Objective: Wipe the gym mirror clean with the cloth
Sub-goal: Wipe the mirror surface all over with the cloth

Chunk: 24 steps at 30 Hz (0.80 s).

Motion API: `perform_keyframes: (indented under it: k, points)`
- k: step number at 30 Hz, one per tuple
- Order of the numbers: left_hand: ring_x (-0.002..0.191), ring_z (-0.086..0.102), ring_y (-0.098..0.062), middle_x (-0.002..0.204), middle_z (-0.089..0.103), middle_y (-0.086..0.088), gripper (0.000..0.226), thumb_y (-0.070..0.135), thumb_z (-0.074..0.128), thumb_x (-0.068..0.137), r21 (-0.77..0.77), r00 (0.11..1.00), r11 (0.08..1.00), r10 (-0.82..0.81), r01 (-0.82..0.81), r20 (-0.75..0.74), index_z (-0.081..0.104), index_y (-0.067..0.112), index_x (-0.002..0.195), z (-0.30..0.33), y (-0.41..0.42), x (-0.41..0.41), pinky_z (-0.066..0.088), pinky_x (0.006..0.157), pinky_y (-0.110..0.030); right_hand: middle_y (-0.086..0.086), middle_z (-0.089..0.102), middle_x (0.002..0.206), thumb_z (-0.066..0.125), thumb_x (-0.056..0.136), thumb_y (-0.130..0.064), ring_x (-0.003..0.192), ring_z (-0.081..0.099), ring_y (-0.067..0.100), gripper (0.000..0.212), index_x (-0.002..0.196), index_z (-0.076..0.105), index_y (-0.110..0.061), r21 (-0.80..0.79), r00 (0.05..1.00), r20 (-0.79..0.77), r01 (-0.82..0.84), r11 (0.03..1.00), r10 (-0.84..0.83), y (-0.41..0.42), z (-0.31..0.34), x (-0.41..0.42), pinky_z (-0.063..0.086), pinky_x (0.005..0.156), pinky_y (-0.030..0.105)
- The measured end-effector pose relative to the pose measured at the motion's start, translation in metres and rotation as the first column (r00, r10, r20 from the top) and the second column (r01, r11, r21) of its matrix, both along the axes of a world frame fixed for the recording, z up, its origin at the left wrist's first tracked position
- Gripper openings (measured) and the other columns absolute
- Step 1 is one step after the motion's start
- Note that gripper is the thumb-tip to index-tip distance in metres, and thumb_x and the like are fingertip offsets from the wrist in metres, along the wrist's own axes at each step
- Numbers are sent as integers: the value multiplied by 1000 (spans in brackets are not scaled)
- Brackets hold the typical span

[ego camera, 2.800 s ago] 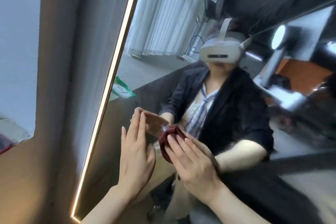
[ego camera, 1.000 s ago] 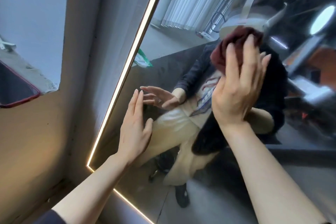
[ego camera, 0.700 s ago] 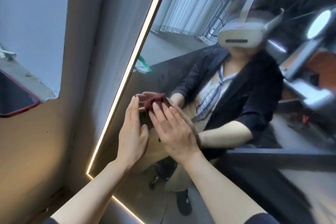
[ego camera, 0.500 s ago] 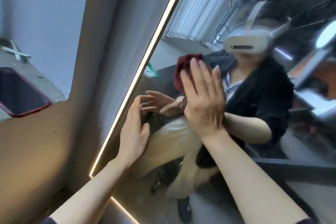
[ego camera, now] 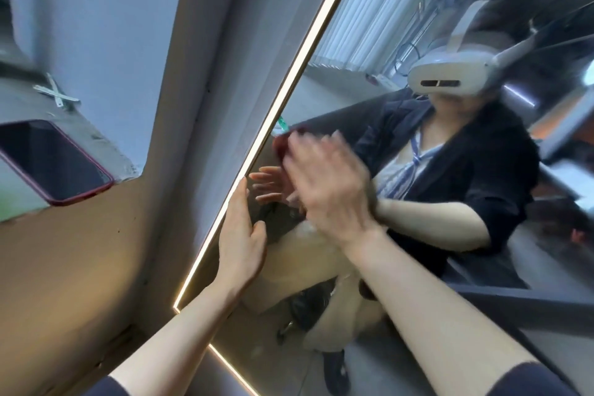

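Dark red cloth (ego camera: 283, 146) sat pressed against the mirror (ego camera: 418, 315) under the right hand (ego camera: 328, 183), close to the lit left edge strip (ego camera: 276, 106). Right-hand fingers (ego camera: 308, 151) lay straight and slightly spread over the cloth; hand blurred, so finer detail was not readable. Left hand (ego camera: 239, 241) rested flat on the glass near the same edge, fingers together, thumb apart. Step judged: mid-wipe near the left margin. Next move would likely call for even pressure and a sweep away from the edge toward uncleaned glass. Phone (ego camera: 51, 161) lay on the ledge.
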<state>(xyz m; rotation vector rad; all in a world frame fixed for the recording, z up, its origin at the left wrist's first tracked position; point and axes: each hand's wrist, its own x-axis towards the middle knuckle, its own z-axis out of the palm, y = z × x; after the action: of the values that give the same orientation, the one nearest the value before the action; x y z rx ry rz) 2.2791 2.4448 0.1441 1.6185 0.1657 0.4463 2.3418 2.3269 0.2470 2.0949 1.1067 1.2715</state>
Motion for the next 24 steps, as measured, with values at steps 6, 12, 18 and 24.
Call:
perform_keyframes:
  k: [6,12,18,24]
  points:
    - [144,33,-18,160,30,-5,69,-7,50,94,-1,1000,1000,14,-14,25,25,16,155,16,2,8,25,116,-32,23,49,147,47,100,-4,136,48,39,40,138,57,-1,447,952,296,-64,892,-80,46,102,32,29,118,46]
    - [137,39,-20,153,35,-9,66,-10,50,92,-31,996,996,89,-89,16,33,13,151,6,6,17,30,113,-30,22,44,152,42,102,-3,137,48,38,43,145,50,0,346,987,160,-36,938,-21,55,27,35,33,119,45]
    - [136,40,-18,153,36,-8,58,-9,49,95,-67,997,995,72,-72,-5,37,13,148,0,7,10,32,118,-38,16,40,156,50,102,-10,145,39,32,49,150,42,-4,-42,974,-222,42,998,-50,0,-78,-1,27,122,43]
    - [140,40,-21,155,37,-9,65,-11,48,92,-16,1000,1000,9,-9,1,33,13,151,4,-3,6,31,119,-41,18,58,140,56,100,-4,134,53,34,32,131,64,-2,208,999,-44,-2,978,12,-27,-28,-25,34,119,45]
